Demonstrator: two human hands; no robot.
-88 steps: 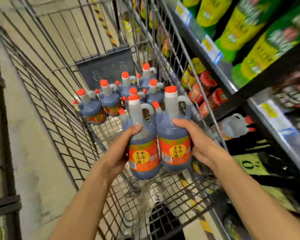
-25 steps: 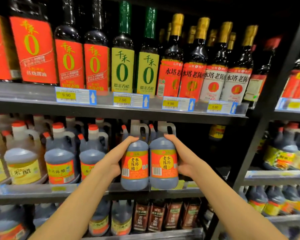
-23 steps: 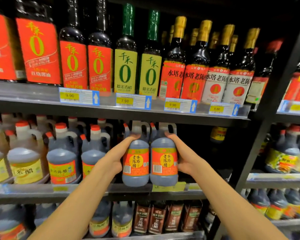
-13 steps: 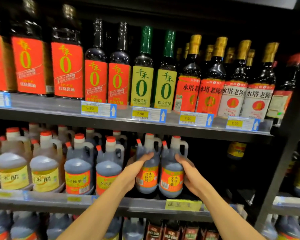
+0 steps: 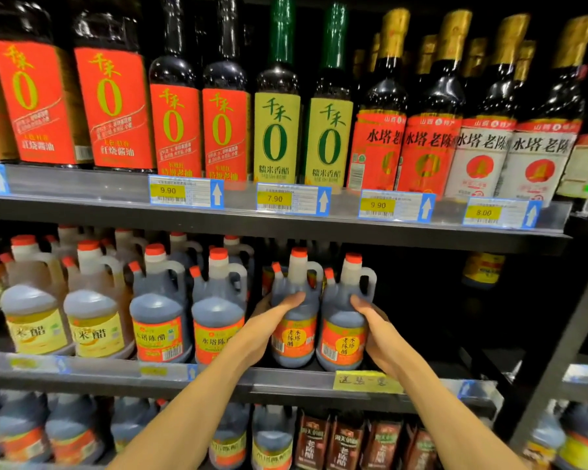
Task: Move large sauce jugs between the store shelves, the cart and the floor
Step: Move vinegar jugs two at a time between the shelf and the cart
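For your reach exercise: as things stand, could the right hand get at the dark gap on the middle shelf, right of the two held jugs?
Probably yes: the right hand grips the right jug beside that gap, and nothing visible stands between them.

on the top shelf in front of me stand tall bottles: red-label bottles (image 5: 111, 110) at the left, two green-neck bottles (image 5: 276, 137) with yellow labels in the middle, gold-capped bottles (image 5: 431, 144) at the right. price tags (image 5: 185, 192) hang along that shelf's front edge, reading 9.90, 7.90, 9.90 and 8.00. a yellow handwritten slip (image 5: 367, 381) is on the edge of the shelf below. brown packets (image 5: 343, 442) stand on the lowest shelf.
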